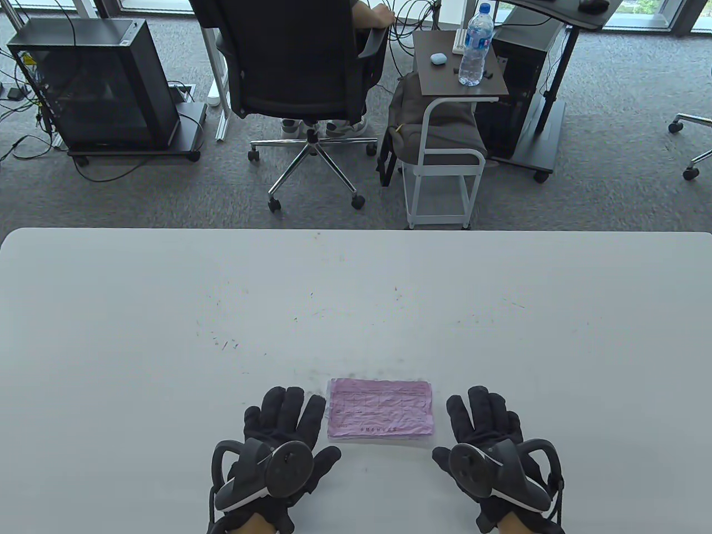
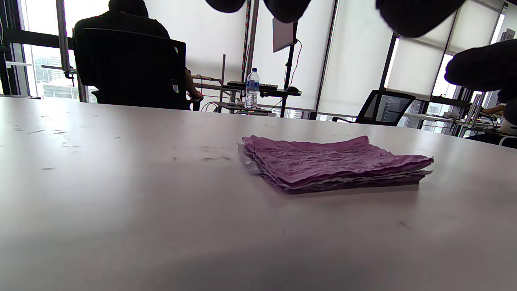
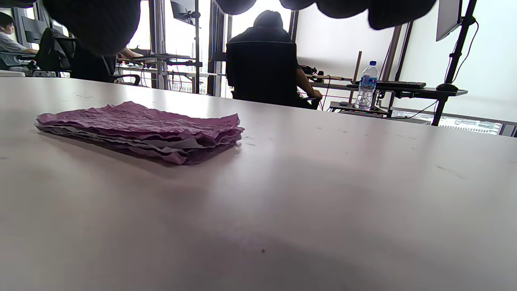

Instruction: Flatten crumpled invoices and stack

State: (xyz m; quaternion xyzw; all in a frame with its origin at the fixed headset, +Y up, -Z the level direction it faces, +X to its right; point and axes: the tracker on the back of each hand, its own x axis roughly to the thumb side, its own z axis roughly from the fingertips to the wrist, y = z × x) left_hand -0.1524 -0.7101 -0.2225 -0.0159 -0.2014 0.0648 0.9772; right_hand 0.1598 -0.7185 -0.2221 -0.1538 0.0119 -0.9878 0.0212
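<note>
Near the front edge of the white rectangular table (image 1: 167, 311), a stack of wrinkled pink paper invoices (image 1: 380, 410) lies flat, its long sides parallel to that edge. Both wrist views show several sheets layered one on another, edges roughly aligned, creases visible across the top sheet and along the wavy margins. Faint printed lines mark the top sheet in the table view.

Left hand (image 1: 283, 431), in a black sensor glove with a tracker on its back, rests palm down on the table just beside the stack's left edge, fingers straight and released. Whether its fingertips touch the paper cannot be told. Right hand (image 1: 484, 434), likewise gloved, lies flat near the stack's right edge, apart from it, fingers extended and grasping nothing.

Small dark scuffs and specks mark the table surface beyond the stack.

Beyond the table, a person sits in a black office chair (image 1: 303, 61) facing away. To the right stands a small side table with a brown top (image 1: 445, 75), carrying a clear plastic water bottle (image 1: 476, 47).
</note>
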